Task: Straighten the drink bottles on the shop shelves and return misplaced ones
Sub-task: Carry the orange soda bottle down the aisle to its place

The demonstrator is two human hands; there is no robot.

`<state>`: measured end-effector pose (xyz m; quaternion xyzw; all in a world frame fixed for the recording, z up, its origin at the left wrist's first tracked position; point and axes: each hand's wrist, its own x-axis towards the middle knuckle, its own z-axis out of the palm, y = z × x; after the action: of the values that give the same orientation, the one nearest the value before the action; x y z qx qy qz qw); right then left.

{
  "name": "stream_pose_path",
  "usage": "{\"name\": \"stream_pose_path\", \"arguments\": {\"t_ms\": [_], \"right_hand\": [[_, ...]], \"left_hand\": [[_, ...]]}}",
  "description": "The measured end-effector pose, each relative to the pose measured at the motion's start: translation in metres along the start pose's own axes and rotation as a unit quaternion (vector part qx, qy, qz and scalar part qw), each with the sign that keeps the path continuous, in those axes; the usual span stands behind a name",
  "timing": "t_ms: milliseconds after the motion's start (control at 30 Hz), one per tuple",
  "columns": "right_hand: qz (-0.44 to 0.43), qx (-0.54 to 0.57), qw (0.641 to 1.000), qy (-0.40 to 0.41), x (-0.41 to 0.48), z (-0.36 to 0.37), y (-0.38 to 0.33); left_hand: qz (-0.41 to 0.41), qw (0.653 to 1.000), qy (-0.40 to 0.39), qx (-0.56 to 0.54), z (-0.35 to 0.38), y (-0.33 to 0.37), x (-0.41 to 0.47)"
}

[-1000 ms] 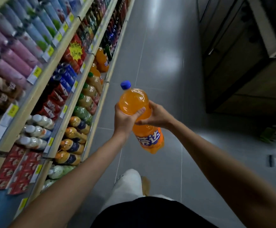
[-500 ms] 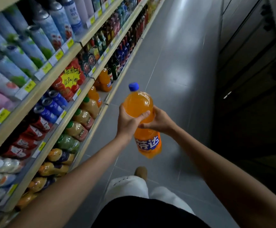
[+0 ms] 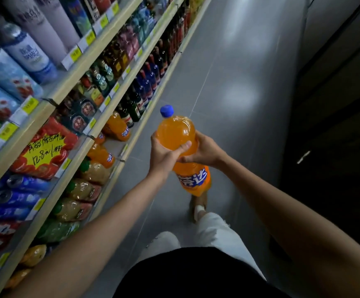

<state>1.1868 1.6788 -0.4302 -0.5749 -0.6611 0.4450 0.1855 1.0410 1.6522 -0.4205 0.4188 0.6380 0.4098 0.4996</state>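
Observation:
A large orange soda bottle (image 3: 175, 134) with a blue cap and a blue-and-white label hangs over the aisle floor, held at its waist by both hands. My left hand (image 3: 164, 157) grips it from the left with the thumb across the front. My right hand (image 3: 204, 150) wraps it from the right. On the bottom shelf (image 3: 118, 160) to the left stand matching orange soda bottles (image 3: 116, 127), with a gap between them.
Shelves of drinks fill the left side: dark wine bottles (image 3: 136, 104), amber and green drink bottles (image 3: 76, 190), blue cans (image 3: 20, 190), a yellow price sign (image 3: 43, 151). Grey tiled floor (image 3: 228, 87) runs ahead. A dark cabinet (image 3: 335, 125) lines the right. My legs are below.
I have walked forward along the aisle; the shelves have slid back past me and the orange bottles on the bottom shelf are closer. Both hands keep the same hold on the bottle.

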Motion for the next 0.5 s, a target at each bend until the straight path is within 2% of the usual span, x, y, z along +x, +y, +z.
{"name": "stream_pose_path", "arguments": {"t_ms": [233,500], "right_hand": [[-0.021,-0.054,0.993,-0.103,0.133,-0.049,0.01],[-0.017,-0.063,0.981,-0.183,0.225,-0.033,0.001]], "left_hand": [[-0.055,0.993,0.095,-0.035,0.03,0.018,0.107],[-0.1,0.981,0.157,-0.054,0.008,0.013,0.178]]}}
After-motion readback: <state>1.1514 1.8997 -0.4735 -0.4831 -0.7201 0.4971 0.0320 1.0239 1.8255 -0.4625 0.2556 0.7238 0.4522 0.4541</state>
